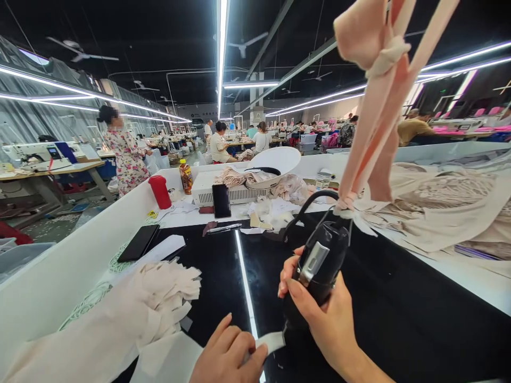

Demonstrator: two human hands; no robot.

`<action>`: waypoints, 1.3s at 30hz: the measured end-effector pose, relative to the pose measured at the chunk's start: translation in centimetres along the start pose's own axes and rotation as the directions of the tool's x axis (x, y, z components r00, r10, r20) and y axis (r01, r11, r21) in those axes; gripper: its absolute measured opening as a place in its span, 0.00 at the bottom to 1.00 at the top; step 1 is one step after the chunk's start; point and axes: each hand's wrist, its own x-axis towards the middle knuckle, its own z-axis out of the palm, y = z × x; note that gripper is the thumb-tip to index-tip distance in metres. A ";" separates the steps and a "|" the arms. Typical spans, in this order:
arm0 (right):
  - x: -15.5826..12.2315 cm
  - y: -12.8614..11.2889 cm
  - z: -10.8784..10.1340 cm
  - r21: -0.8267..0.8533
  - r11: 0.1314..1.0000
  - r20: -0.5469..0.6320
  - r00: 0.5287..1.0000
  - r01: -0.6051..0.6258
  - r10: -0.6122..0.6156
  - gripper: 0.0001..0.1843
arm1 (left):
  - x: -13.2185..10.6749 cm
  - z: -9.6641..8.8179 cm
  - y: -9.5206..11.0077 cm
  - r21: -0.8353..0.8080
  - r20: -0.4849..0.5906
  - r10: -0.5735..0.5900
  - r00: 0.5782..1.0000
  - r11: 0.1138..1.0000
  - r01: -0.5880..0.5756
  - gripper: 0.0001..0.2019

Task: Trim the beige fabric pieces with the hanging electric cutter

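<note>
One black cutter point(319, 260), one fabric strip point(272, 341). Right hand point(325, 322) clenched round the black cutter, left hand point(225, 355) pinching the fabric strip at the table's point(399, 319) near edge.

Body inventory, as logged from my remote feed.

1. Left hand point(225, 351), near edge of the scene: bare, and cut off by the frame at the wrist. From my view its nails are turned away and cannot be read.
2. Right hand point(319, 314), just right of it: bare. Its uncovered forearm runs off the near right corner. The visible nails are rounded, grown slightly past the tips, pale, lightly glossy.
</note>
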 end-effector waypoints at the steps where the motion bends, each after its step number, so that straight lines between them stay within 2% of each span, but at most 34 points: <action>1: 0.0 0.0 0.0 0.003 1.000 -0.003 1.000 -0.004 0.004 0.17 | 0.0 0.0 0.0 0.000 -0.005 0.000 1.000 1.000 0.000 0.15; 7: 0.2 -0.1 1.1 0.090 0.996 0.044 0.999 -0.022 0.019 0.16 | -0.3 0.1 0.3 0.018 0.024 -0.018 1.000 1.000 0.018 0.14; 12: 0.0 0.6 1.9 0.160 0.985 0.096 0.994 -0.067 0.052 0.17 | 0.1 0.1 0.5 0.004 -0.004 -0.023 1.000 1.000 0.023 0.15; 18: -0.4 0.9 2.1 0.140 0.989 0.113 0.993 -0.038 0.022 0.15 | 0.4 0.2 0.6 0.005 -0.022 -0.048 0.999 0.999 0.048 0.16; 22: -0.4 0.8 1.9 0.103 0.993 0.100 0.994 -0.055 0.045 0.14 | 0.2 0.2 0.6 -0.002 -0.023 -0.051 0.998 0.999 0.051 0.16; 27: 0.1 0.6 1.2 0.144 0.989 0.050 0.998 -0.038 0.031 0.17 | 0.2 0.1 0.5 0.000 -0.026 -0.050 0.998 0.999 0.050 0.16; 31: 0.0 0.8 0.9 0.137 0.989 0.060 0.997 -0.049 0.041 0.16 | 0.0 0.2 0.5 -0.002 -0.036 -0.048 0.998 0.999 0.048 0.15; 36: -0.1 0.6 1.2 0.104 0.994 0.063 0.998 -0.022 0.015 0.14 | -0.9 0.6 0.5 -0.030 0.035 -0.048 0.998 0.998 0.049 0.12; 39: 0.1 0.3 1.4 0.115 0.993 0.037 0.999 -0.029 0.025 0.14 | -1.0 0.6 0.4 -0.024 0.032 -0.044 0.999 0.999 0.045 0.12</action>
